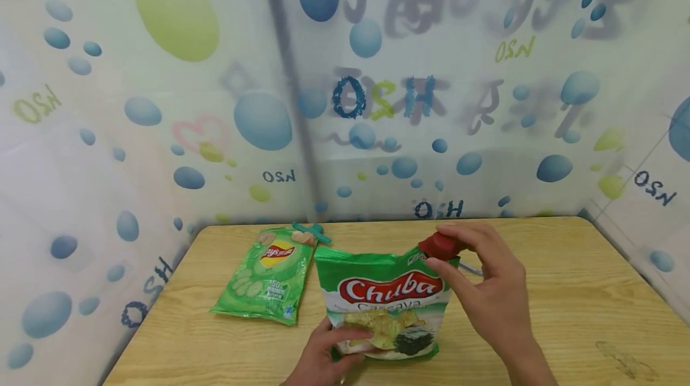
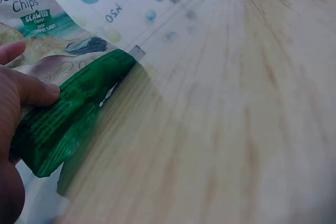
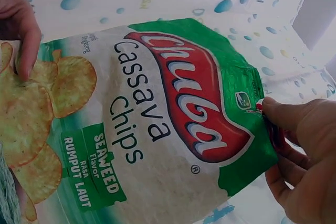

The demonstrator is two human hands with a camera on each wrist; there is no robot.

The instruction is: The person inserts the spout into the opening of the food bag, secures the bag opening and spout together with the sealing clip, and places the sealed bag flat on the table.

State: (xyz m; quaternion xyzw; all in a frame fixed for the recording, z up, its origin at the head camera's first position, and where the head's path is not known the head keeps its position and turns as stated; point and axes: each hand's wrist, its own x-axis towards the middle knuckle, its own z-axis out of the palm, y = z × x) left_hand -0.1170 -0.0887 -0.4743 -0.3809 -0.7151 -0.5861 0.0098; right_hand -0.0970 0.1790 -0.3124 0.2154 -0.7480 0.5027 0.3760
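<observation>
A green and white Chuba cassava chips bag [image 1: 393, 308] stands upright on the table, its printed front toward me. My left hand [image 1: 329, 353] grips its lower left part, with fingers across the front; the left wrist view shows the green bottom edge beside those fingers. My right hand [image 1: 493, 281] pinches a small red object [image 1: 439, 246] at the bag's top right corner. In the right wrist view, the fingers mostly cover this red object [image 3: 275, 136], so its exact kind is unclear.
A green Lay's chips bag [image 1: 269, 278] lies flat to the left, with a teal cross-shaped clip [image 1: 312, 232] at its top right corner. A thin grey piece [image 1: 471, 268] shows behind the Chuba bag. A patterned curtain [image 1: 377, 152] borders the wooden table [image 1: 582, 308].
</observation>
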